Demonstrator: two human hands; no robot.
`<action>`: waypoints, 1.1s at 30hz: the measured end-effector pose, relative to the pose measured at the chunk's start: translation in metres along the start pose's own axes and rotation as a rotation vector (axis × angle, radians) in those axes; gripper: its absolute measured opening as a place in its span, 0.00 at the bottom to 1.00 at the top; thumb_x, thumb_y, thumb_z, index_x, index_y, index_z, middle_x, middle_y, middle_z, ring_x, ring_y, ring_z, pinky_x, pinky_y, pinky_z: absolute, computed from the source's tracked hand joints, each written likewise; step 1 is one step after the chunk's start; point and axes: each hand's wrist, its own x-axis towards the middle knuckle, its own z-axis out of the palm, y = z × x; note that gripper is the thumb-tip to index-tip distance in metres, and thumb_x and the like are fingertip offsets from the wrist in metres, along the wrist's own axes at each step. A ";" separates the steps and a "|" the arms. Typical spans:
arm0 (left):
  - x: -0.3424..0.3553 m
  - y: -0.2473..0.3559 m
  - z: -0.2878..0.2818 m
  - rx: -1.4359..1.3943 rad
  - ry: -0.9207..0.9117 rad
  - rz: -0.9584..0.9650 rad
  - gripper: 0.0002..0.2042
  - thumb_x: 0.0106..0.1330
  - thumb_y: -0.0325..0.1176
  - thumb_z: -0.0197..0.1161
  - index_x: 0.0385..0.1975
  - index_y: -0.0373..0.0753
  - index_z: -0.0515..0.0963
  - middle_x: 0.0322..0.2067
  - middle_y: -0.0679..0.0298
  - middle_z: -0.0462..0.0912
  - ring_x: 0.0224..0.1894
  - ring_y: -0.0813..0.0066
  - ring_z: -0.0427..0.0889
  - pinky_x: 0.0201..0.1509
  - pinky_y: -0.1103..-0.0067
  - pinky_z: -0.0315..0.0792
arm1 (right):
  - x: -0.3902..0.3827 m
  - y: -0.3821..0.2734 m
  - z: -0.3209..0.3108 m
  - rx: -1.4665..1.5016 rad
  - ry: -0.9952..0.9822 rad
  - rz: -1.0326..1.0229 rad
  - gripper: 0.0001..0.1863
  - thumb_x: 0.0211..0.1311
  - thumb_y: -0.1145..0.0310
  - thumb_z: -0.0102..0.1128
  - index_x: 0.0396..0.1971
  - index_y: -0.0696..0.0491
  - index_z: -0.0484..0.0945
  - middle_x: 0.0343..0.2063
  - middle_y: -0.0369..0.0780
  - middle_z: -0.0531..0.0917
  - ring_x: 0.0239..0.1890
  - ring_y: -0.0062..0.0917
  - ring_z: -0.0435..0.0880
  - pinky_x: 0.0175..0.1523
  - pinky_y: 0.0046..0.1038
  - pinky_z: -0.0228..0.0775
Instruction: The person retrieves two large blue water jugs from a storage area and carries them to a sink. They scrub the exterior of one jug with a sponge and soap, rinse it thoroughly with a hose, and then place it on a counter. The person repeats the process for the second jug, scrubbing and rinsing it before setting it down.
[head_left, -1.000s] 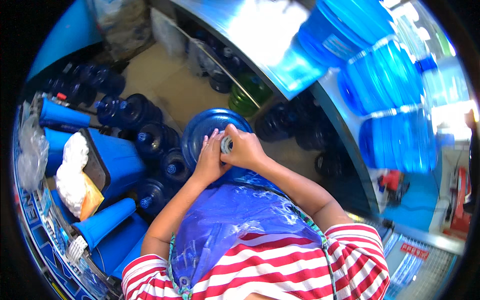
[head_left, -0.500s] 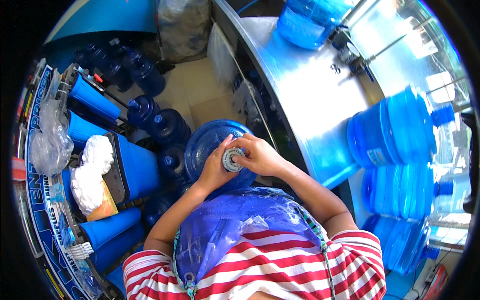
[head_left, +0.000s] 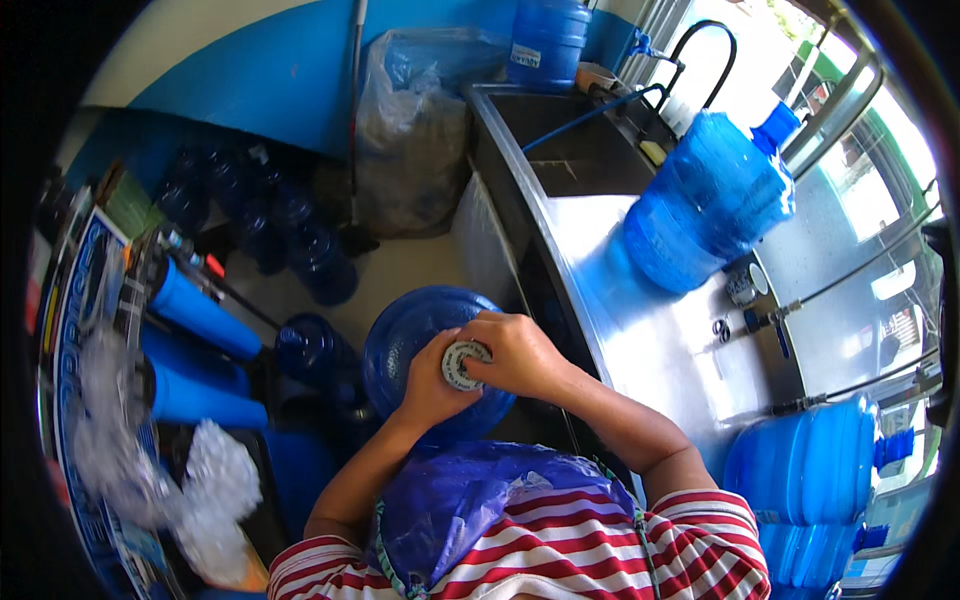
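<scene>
Below my chest stands a large round blue water jug (head_left: pixel 400 338), seen from above. At its neck is a white cap (head_left: pixel 462 366) with dark print round its top. My left hand (head_left: pixel 428 392) wraps round the near left side of the cap and neck, fingers closed. From the right, my right hand (head_left: pixel 522 352) grips the cap, its thumb over the top and its fingers curled along the far side. The far fingertips of the right hand are partly hidden.
A steel counter (head_left: pixel 625 330) with a sink (head_left: pixel 585 165) runs along the right. On it are a tilted full jug (head_left: pixel 690 215) and jugs lying sideways (head_left: pixel 800 460). Dark blue jugs (head_left: pixel 320 265) stand on the floor at left, beside blue filter housings (head_left: pixel 205 312) and plastic bags (head_left: pixel 415 130).
The view has tilted up, bringing in the sink, faucet and back wall. Both hands stay on the jug's cap, and the right hand's fingers are curled more tightly.
</scene>
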 end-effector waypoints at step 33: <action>0.577 -0.147 0.178 -0.383 -0.848 0.651 0.42 0.41 0.26 0.71 0.63 0.34 0.65 0.51 0.49 0.79 0.52 0.55 0.80 0.57 0.71 0.74 | 0.214 0.299 -0.181 -0.706 0.760 0.621 0.16 0.59 0.74 0.60 0.48 0.55 0.77 0.28 0.44 0.77 0.28 0.39 0.81 0.32 0.37 0.75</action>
